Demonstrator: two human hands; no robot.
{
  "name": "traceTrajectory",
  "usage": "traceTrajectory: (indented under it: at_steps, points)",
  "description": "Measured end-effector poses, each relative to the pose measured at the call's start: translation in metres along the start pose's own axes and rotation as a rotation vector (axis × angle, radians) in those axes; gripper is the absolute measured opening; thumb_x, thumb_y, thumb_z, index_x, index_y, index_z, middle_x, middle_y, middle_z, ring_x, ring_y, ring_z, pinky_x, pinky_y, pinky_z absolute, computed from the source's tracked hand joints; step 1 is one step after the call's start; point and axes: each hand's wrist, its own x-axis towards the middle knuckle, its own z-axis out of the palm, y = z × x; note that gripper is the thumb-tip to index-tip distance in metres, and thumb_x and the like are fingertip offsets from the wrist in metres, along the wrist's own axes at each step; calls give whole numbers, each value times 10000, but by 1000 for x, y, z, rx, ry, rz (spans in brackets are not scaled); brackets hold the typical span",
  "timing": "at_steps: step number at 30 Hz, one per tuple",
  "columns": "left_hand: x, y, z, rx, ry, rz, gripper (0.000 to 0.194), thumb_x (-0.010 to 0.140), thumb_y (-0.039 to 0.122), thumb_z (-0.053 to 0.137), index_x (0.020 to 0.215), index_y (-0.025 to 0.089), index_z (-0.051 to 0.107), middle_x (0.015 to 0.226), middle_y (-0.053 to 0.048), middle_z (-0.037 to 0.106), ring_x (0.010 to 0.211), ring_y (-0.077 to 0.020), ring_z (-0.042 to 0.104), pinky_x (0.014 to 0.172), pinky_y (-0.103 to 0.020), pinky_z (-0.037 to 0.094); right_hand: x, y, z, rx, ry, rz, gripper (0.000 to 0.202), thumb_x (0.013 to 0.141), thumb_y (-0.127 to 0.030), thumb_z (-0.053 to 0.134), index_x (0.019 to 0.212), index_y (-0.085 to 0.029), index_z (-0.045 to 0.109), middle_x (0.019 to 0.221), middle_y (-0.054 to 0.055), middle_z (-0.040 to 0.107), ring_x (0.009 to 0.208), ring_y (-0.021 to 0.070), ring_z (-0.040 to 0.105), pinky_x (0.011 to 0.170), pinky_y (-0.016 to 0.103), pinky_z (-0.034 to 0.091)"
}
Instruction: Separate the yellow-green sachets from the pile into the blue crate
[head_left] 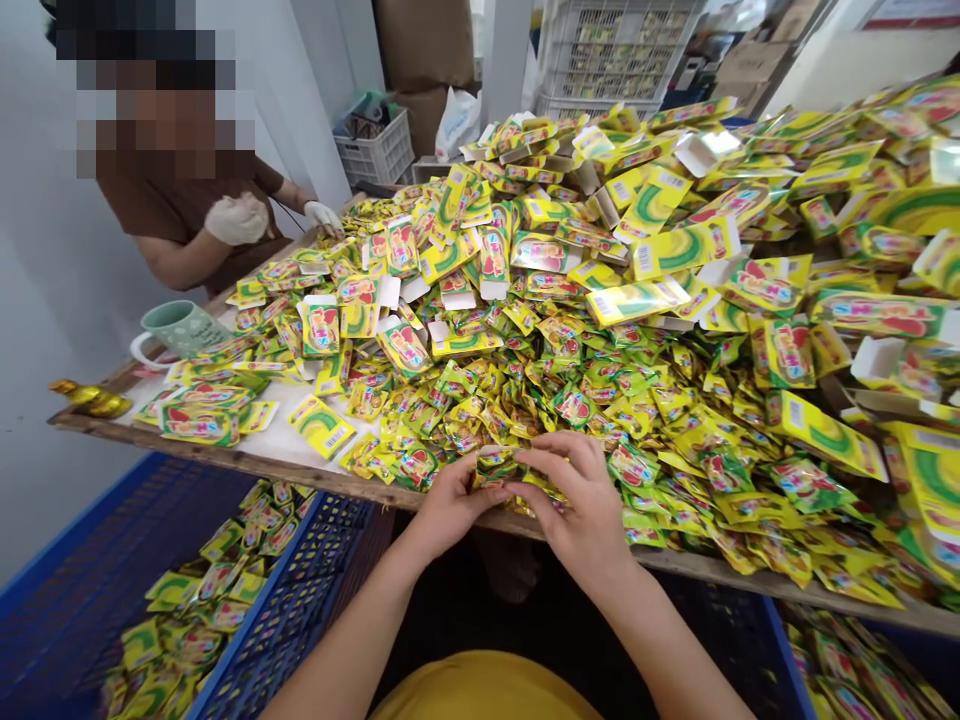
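My left hand (461,495) and my right hand (574,490) meet at the table's near edge. Between them is a small yellow-green wrapped packet (495,463), with the fingers of both hands closed on it. Small shiny packets (540,385) lie heaped just beyond my fingers. Farther back and to the right rises a large pile of yellow and green printed boxes (682,250), several with open white flaps. One yellow box (321,427) lies apart on the white surface to the left of my hands.
Across the table's left side, a person (202,220) wears white gloves. A mug (180,328) and a gold ornament (90,398) stand at the left corner. Blue crates (289,570) holding boxes are below the wooden edge (300,470). White crates (615,50) stand behind.
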Motion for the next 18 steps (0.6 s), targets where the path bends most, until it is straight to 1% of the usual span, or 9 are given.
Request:
traceTrajectory:
  at_steps: [2,3,5,7,9,11,13,15,18]
  points:
    - [0,2,0,6,-34,9,380,777,275,717,1137,178,642,1090,-59,673,1025,-219,597,924,-314,444,2,2,2,21,16,-28,143,817,-140,652,931,-223,679,1018,62,582,1029,227,495,891,406,428]
    - [0,3,0,0,-47,11,382,782,273,712,1145,180,641,1096,-59,670,1039,-220,592,934,-314,437,1,3,5,32,54,-1,108,810,-140,659,870,-222,692,982,56,586,1011,226,498,876,404,431]
    - [-1,4,0,-23,-45,12,392,784,264,709,1162,188,635,1109,-56,666,1063,-220,582,947,-310,426,-3,7,13,72,128,116,60,779,-168,701,752,-221,699,890,40,590,926,216,515,808,389,445]
    - [-2,4,0,-35,-30,14,391,783,259,710,1161,193,638,1116,-55,664,1066,-218,579,949,-305,421,-6,9,17,114,132,217,57,755,-203,731,712,-225,702,858,32,597,870,209,527,759,379,449]
    - [-2,4,-1,-34,-28,9,384,779,260,715,1151,197,643,1119,-52,665,1047,-213,584,942,-300,423,-7,7,15,77,102,212,22,765,-213,722,751,-229,715,908,42,611,911,223,529,795,402,444]
    - [-2,3,-2,-29,-31,7,370,777,264,717,1136,201,647,1105,-45,668,1026,-207,587,932,-295,428,-2,2,8,-28,78,133,75,779,-216,706,850,-231,726,1004,64,608,1013,250,501,880,445,412]
    - [-2,3,-2,-13,-21,19,366,778,269,717,1131,204,647,1091,-36,670,1022,-204,586,929,-291,429,6,-3,1,-108,12,53,130,793,-225,693,917,-246,727,1082,72,596,1102,272,460,943,474,371]
    - [-2,4,-2,12,-22,40,365,790,272,706,1142,201,642,1102,-38,667,1053,-211,579,951,-300,420,12,-6,-2,-132,-73,21,109,808,-225,676,894,-257,736,1103,63,602,1139,277,440,959,477,357]
    - [-3,4,-1,45,-38,62,378,802,271,694,1165,187,636,1144,-56,662,1093,-225,574,989,-323,407,17,-5,2,-172,-157,66,100,816,-211,655,767,-238,738,1056,56,630,1131,281,445,931,479,368]
